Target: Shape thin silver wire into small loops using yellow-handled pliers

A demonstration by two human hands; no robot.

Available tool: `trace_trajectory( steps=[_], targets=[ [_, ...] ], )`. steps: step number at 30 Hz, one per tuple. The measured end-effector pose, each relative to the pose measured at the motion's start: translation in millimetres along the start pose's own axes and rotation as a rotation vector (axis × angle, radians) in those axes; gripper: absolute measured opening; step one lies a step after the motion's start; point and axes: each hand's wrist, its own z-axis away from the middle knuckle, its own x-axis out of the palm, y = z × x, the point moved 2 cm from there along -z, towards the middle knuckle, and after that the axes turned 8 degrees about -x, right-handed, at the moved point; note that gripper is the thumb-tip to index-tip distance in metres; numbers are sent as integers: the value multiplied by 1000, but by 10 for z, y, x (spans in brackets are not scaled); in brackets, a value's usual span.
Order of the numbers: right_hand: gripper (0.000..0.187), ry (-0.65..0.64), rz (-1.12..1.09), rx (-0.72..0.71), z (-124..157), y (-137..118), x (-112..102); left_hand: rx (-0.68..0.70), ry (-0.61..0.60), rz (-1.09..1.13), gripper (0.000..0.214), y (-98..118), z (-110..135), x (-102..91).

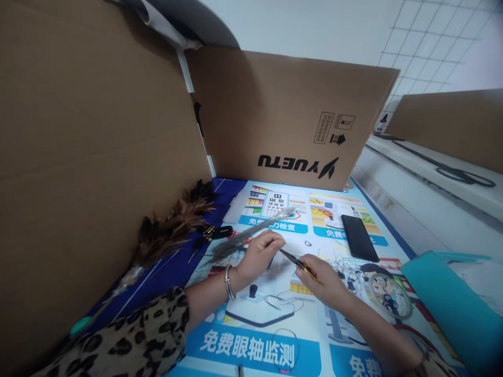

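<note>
Above the printed mat, my left hand (262,253) has its thumb and forefinger pinched together. Whatever lies between them is too small to make out. My right hand (323,280) is wrapped round a pair of pliers (294,258) with dark, narrow jaws and yellowish handles. The jaw tips point left and come close to the left fingertips. Behind the left hand lies a bundle of thin, straight metal wires (251,233). Bent pieces of wire are scattered on the mat below and to the right of the hands.
A black phone (359,238) lies to the right, near a teal box (451,303) and a round clear dish (391,296). Brown feathers (168,225) and a black key fob (223,232) lie left. Cardboard panels (291,120) stand at the back and left.
</note>
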Motion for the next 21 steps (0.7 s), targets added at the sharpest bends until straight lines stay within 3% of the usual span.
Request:
trace_trajectory(
  steps=[21],
  targets=[
    [18,-13,30,14,5,-21,5,1,5,10,21,6,-4,-1]
  ],
)
